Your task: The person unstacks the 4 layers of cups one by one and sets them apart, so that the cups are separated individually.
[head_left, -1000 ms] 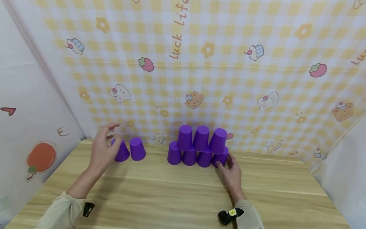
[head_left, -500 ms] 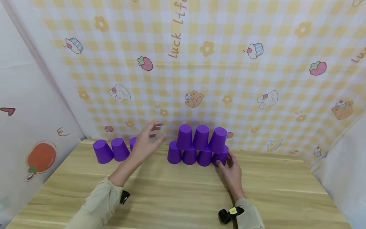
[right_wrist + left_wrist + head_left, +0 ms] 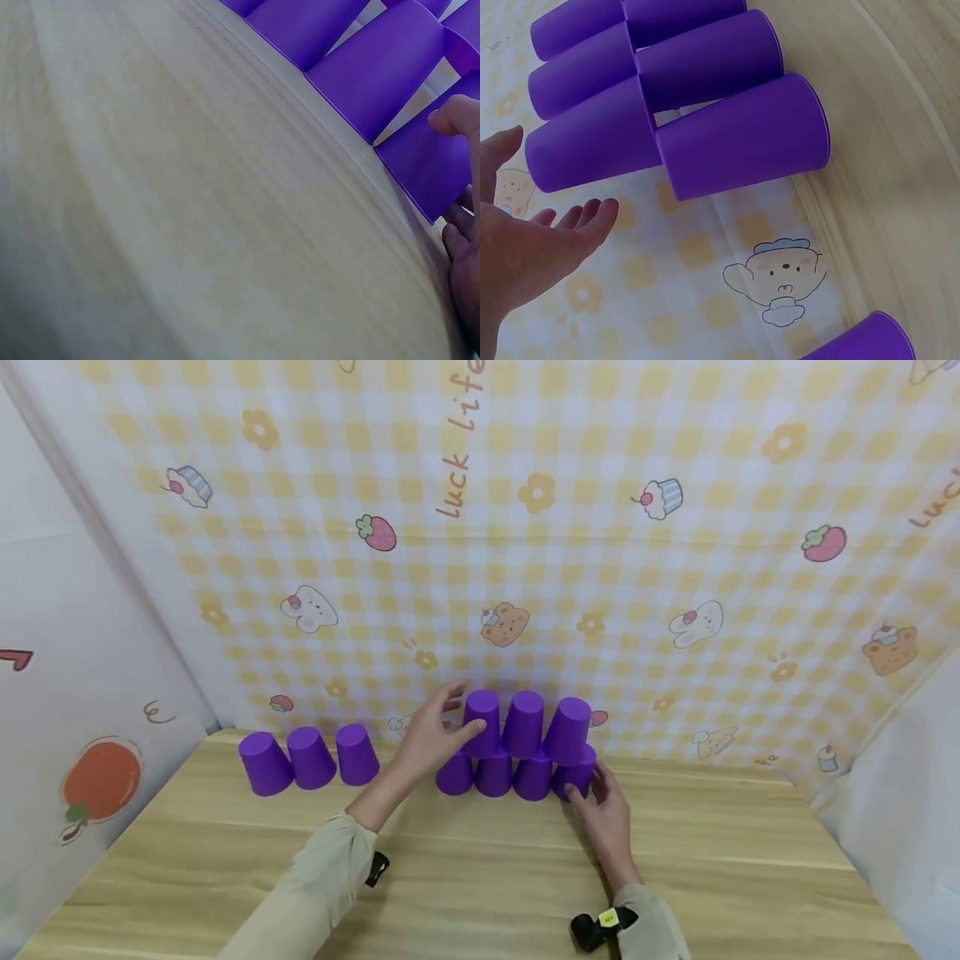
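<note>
Two-tier stack of purple cups (image 3: 517, 747) at the counter's (image 3: 480, 868) far edge, at 12 o'clock. The left hand (image 3: 431, 739), fingers spread and grasping nothing, is held against the upper-left cup (image 3: 482, 721); the right hand (image 3: 609, 814) is pinched on the bottom-right cup (image 3: 577, 771). A sideways nudge would likely topple the upper tier. Three spare cups (image 3: 309, 759) are set at 10 o'clock.

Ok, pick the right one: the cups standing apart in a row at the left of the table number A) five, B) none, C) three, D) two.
C: the head view shows three upside-down purple cups in a row on the table, left of the left hand and apart from the stacked cups.
</note>
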### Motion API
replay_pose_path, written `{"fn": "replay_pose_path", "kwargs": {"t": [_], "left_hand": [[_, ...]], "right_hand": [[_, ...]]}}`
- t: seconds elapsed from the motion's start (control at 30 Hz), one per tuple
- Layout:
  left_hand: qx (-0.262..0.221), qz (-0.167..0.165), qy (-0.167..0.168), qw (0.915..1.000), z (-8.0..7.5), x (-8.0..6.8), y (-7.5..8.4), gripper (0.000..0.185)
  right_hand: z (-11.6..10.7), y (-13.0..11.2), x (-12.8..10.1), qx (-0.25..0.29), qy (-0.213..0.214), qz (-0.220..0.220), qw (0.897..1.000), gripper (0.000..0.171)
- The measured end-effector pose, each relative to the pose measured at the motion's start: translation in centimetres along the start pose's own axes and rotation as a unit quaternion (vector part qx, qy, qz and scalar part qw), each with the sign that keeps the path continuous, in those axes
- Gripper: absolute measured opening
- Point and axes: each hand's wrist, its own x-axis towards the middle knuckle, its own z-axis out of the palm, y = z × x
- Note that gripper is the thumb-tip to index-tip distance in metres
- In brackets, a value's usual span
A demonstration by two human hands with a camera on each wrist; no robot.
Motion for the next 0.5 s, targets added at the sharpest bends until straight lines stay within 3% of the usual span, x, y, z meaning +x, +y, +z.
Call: {"fn": "replay_pose_path", "kwargs": {"t": [0.5], "left_hand": [[-0.005,0.029,0.014,0.9995,0.88,1.02,-0.69,0.048]], "right_hand": [[0.15,0.07,0.04,-0.012,0.005,-0.001,1.000,0.065]]}}
